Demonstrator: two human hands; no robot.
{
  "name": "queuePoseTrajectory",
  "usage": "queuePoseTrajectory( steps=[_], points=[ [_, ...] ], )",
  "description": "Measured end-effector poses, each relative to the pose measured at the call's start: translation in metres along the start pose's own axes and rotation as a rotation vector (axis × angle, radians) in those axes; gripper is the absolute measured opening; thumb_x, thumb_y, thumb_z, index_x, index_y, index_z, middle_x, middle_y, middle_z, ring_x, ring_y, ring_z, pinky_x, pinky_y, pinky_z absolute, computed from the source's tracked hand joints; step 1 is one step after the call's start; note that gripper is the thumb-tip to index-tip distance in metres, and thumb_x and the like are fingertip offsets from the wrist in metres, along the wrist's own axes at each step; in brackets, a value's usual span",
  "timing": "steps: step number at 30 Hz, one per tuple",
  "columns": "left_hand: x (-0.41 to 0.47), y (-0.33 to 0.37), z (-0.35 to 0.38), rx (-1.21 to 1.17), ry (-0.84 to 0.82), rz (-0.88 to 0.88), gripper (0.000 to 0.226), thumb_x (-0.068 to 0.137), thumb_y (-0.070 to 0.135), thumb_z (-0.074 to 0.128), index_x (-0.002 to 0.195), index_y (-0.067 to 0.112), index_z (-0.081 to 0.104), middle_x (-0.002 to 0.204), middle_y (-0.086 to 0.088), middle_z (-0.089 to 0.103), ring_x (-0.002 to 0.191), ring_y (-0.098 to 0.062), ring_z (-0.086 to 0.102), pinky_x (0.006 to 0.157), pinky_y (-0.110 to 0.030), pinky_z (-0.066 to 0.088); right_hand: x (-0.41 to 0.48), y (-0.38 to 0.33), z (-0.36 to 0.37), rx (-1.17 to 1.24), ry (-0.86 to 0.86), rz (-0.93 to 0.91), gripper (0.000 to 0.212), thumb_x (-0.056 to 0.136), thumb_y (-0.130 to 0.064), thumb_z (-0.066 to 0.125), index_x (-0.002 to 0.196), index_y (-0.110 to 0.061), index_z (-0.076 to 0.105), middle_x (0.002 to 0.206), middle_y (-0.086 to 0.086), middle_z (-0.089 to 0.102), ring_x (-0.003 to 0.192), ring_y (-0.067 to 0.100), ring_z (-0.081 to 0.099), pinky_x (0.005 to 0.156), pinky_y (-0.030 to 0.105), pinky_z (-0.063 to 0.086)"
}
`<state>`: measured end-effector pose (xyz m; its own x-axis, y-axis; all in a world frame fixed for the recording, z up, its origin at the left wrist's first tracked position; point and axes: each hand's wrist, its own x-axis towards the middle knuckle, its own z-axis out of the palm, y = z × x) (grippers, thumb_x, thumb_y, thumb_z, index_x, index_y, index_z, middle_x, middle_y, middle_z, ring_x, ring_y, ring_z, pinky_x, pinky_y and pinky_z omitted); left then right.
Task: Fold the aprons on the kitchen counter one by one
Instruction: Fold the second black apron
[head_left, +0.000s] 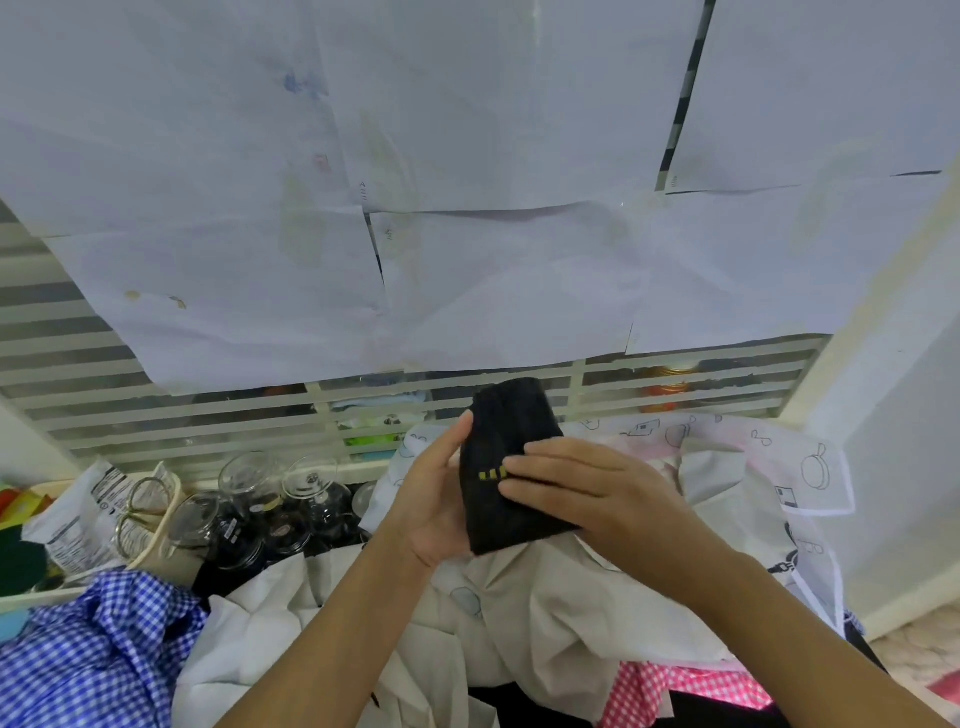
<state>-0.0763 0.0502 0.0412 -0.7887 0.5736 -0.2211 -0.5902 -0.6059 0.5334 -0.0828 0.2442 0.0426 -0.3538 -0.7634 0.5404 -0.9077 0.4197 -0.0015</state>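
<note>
I'm holding the black apron (511, 426), folded into a tight bundle, up above the pile. My left hand (436, 499) grasps it from the left and underneath, thumb up along its edge. My right hand (587, 488) lies flat across the front, fingers straight, pressing it, touching the little yellow marks (491, 474). Right under the grip sits a crumpled white apron (545, 587). Down left of the grip there's a blue checked apron (104, 639), down right a pink checked apron (675, 686), and glass jars (260, 509) stand off to the left
</note>
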Motion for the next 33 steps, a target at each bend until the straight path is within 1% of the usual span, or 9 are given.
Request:
queuePoseTrajectory(
  steps=[4,7,11,16,19,21,26,30,33],
  points=[
    [-0.001,0.005,-0.004,0.082,-0.056,-0.041,0.054,0.093,0.040,0.058,0.132,0.004,0.054,0.117,-0.016,0.064,0.107,-0.027,0.062,0.095,-0.040,0.047,0.005,-0.011,-0.005,0.041,-0.008,-0.105,0.031,0.091,-0.013,0.059,0.121,-0.018,0.065,0.130,-0.004,0.060,0.128,0.013,0.049,0.107,0.031,0.040],
    [0.000,0.014,-0.006,0.231,0.081,-0.105,0.041,0.080,0.037,0.072,0.102,0.004,0.073,0.096,-0.012,0.070,0.085,-0.024,0.069,0.077,-0.034,0.055,0.007,-0.010,-0.001,-0.028,-0.031,-0.126,0.032,0.090,-0.015,0.054,0.120,-0.018,0.066,0.131,-0.004,0.060,0.129,0.015,0.049,0.110,0.032,0.038],
    [0.008,0.021,0.004,0.336,0.354,-0.073,0.026,0.082,0.028,0.062,0.081,0.006,0.076,0.080,-0.010,0.070,0.069,-0.022,0.068,0.067,-0.033,0.054,0.002,-0.004,0.010,-0.073,-0.070,-0.109,0.033,0.091,-0.021,0.049,0.121,-0.018,0.065,0.134,-0.002,0.057,0.134,0.017,0.042,0.114,0.035,0.031],
    [0.010,0.019,0.011,0.451,0.469,-0.041,0.015,0.088,0.015,0.064,0.095,0.003,0.067,0.077,-0.010,0.071,0.068,-0.022,0.069,0.063,-0.034,0.054,0.007,-0.008,0.005,0.003,-0.068,-0.036,0.029,0.095,-0.034,0.048,0.107,-0.017,0.068,0.103,-0.004,0.070,0.097,0.009,0.064,0.103,0.023,0.041],
    [0.008,0.015,0.016,0.590,0.454,0.034,0.009,0.085,0.007,0.066,0.094,0.003,0.066,0.077,-0.009,0.071,0.064,-0.018,0.069,0.056,-0.028,0.054,0.009,-0.010,-0.004,0.205,-0.057,0.099,0.027,0.098,-0.041,0.042,0.106,-0.022,0.061,0.089,-0.011,0.066,0.076,0.000,0.057,0.071,0.010,0.044],
    [0.007,0.014,0.017,0.637,0.431,0.043,0.011,0.086,0.006,0.064,0.096,0.004,0.065,0.078,-0.008,0.070,0.067,-0.016,0.068,0.059,-0.026,0.053,0.008,-0.012,-0.005,0.374,-0.013,0.253,0.021,0.095,-0.047,0.046,0.105,-0.032,0.055,0.085,-0.020,0.061,0.070,-0.002,0.055,0.062,0.008,0.042],
    [0.003,0.010,0.020,0.397,0.403,0.091,0.017,0.098,0.008,0.037,0.101,0.005,0.053,0.094,-0.017,0.058,0.080,-0.022,0.056,0.073,-0.032,0.049,0.014,-0.009,0.000,0.799,0.097,0.662,0.023,0.079,-0.054,0.052,0.091,-0.034,0.054,0.088,-0.025,0.060,0.083,0.001,0.060,0.064,0.014,0.050],
    [0.001,0.009,0.025,0.297,0.242,0.124,0.036,0.085,0.026,0.049,0.108,0.000,0.058,0.095,-0.017,0.066,0.090,-0.026,0.061,0.082,-0.037,0.052,0.016,-0.004,0.002,0.735,0.167,0.812,0.012,0.086,-0.039,0.066,0.079,-0.034,0.058,0.073,-0.020,0.060,0.077,0.000,0.058,0.062,0.012,0.048],
    [0.004,0.005,0.020,0.518,0.216,0.135,0.041,0.082,0.031,0.067,0.113,0.004,0.060,0.101,-0.012,0.069,0.095,-0.022,0.066,0.080,-0.031,0.055,0.017,-0.007,0.002,0.683,0.140,0.914,0.015,0.087,-0.031,0.064,0.077,-0.039,0.057,0.079,-0.015,0.061,0.080,0.004,0.059,0.066,0.015,0.049]
  ],
)
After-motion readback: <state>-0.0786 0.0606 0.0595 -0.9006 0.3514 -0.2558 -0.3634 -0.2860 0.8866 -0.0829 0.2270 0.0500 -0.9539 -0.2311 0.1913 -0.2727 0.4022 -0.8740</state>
